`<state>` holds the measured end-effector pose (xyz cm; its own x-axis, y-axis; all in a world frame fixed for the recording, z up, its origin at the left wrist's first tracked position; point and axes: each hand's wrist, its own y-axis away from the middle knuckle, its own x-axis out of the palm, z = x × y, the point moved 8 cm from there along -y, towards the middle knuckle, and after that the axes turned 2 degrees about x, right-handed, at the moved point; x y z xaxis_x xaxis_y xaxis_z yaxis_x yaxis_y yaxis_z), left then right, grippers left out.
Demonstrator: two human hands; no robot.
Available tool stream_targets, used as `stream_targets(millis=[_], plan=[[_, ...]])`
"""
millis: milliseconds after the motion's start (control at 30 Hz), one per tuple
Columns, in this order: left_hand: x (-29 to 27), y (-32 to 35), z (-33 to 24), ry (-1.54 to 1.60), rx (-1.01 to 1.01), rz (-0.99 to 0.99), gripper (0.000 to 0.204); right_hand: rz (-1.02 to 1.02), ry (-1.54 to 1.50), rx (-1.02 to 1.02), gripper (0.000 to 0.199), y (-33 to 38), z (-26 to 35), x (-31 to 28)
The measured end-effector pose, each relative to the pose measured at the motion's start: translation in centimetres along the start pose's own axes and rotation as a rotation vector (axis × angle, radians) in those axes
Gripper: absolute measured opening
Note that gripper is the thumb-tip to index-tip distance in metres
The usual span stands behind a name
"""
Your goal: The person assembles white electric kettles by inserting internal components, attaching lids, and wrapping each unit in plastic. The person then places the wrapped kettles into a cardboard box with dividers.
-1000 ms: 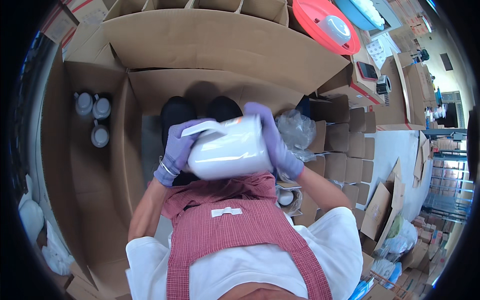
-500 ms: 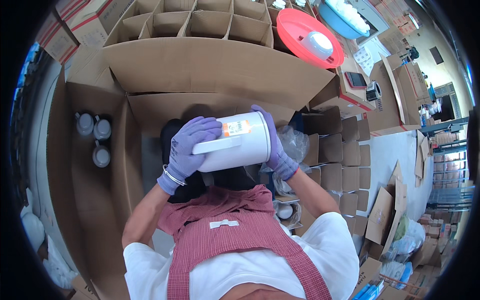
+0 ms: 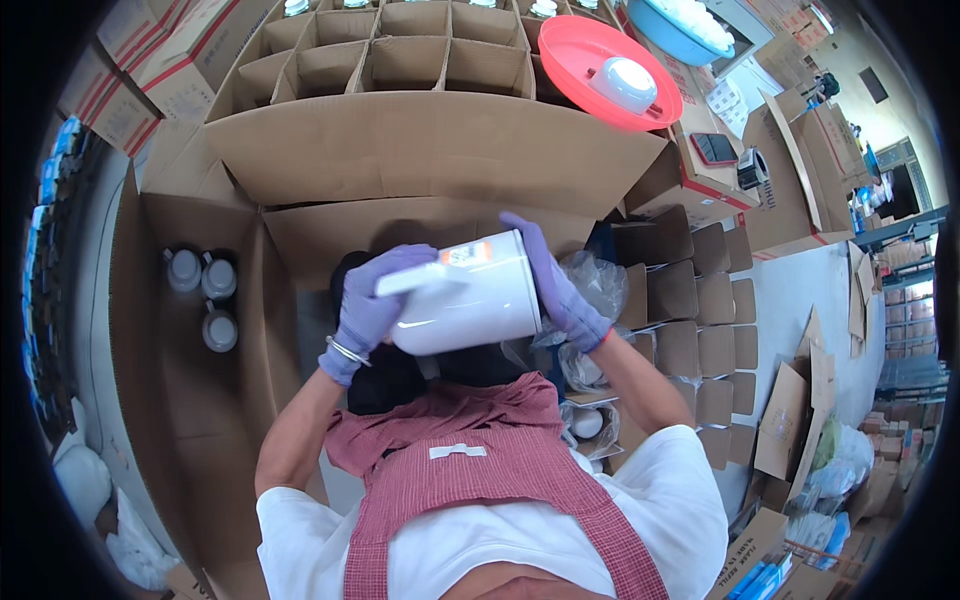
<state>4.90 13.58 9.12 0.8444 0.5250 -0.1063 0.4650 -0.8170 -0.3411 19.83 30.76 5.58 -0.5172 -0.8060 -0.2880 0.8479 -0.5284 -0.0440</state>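
A white cylindrical jug (image 3: 475, 310) lies on its side in the air above my lap, its handle toward my left and an orange-and-white label on its upper side. Both hands wear purple gloves. My left hand (image 3: 375, 300) is closed round the end by the handle (image 3: 412, 279), which partly covers the fingers. My right hand (image 3: 555, 280) presses against the other end, its fingers along the rim. In the tall carton (image 3: 180, 400) at my left stand several white cups with handles (image 3: 220, 330).
A divided carton (image 3: 430, 125) stands ahead, a red basin (image 3: 560, 50) holding a white dome-shaped part (image 3: 625, 84) on its right corner. Behind it is a blue basin (image 3: 690, 45) of white pieces. Cardboard dividers (image 3: 670, 290) and clear plastic bags (image 3: 597, 285) lie at my right.
The jug has rolled and tilted slightly in my hands, so its label sits closer to the upper edge. Both hands still hold it. The whole view has shifted a little.
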Motion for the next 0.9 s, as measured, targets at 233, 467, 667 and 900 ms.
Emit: stream_targets(millis=[233,467,667,900], plan=[[-1.1,-0.8,0.1,-0.078,-0.104,-0.139,0.027,0.032,-0.243,-0.204,0.05,-0.1,4.2,0.2],[-0.9,1.2,1.3,-0.071,-0.144,-0.131,0.025,0.065,-0.198,-0.002,0.061,-0.8,-0.6,1.5],[0.0,2.8,4.8,0.502,-0.541,-0.143,0.031,0.538,0.324,-0.606,0.108,0.1,15.6,3.0],[-3.2,1.2,2.4,-0.064,-0.264,-0.278,0.027,0.179,-0.106,-0.181,0.09,-0.6,6.7,1.6]])
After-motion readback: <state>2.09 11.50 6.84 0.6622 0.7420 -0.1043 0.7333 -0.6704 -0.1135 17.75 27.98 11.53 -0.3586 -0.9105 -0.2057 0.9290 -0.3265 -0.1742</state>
